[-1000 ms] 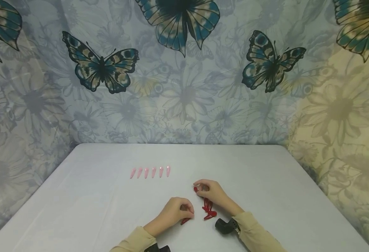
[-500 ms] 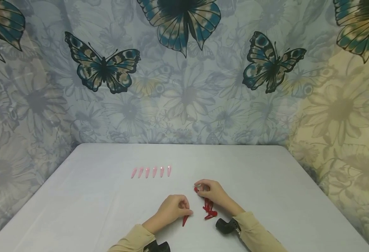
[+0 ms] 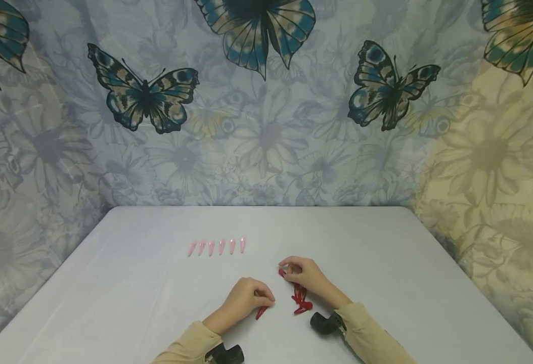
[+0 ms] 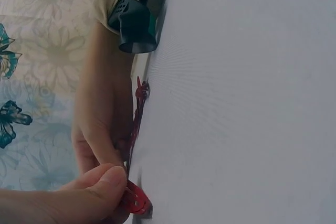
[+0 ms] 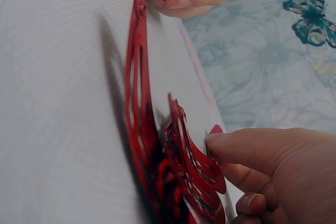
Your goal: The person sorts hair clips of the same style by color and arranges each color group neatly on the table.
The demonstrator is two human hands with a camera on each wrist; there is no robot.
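In the head view my left hand [image 3: 243, 298] pinches a red snap hair clip [image 3: 261, 313] between thumb and fingers, its narrow end slanting toward me. The left wrist view shows that red clip [image 4: 138, 199] just under the thumb, low by the white tabletop. My right hand [image 3: 306, 273] pinches another red snap clip [image 3: 282, 272], of which only a rounded end shows past the fingertips. Below the right palm lies a small pile of red snap clips [image 3: 302, 305]. Close up in the right wrist view, the piled clips [image 5: 194, 163] overlap each other at several angles.
A row of several pink snap clips [image 3: 222, 247] lies farther back on the white table [image 3: 348, 237], left of the hands. Black wrist cameras [image 3: 324, 324] sit at both sleeves. Butterfly-printed fabric [image 3: 271, 151] hangs behind the table.
My left hand has shifted slightly away from me and to the left, turning its red clip as it goes. The right hand stays nearly still with its clip.
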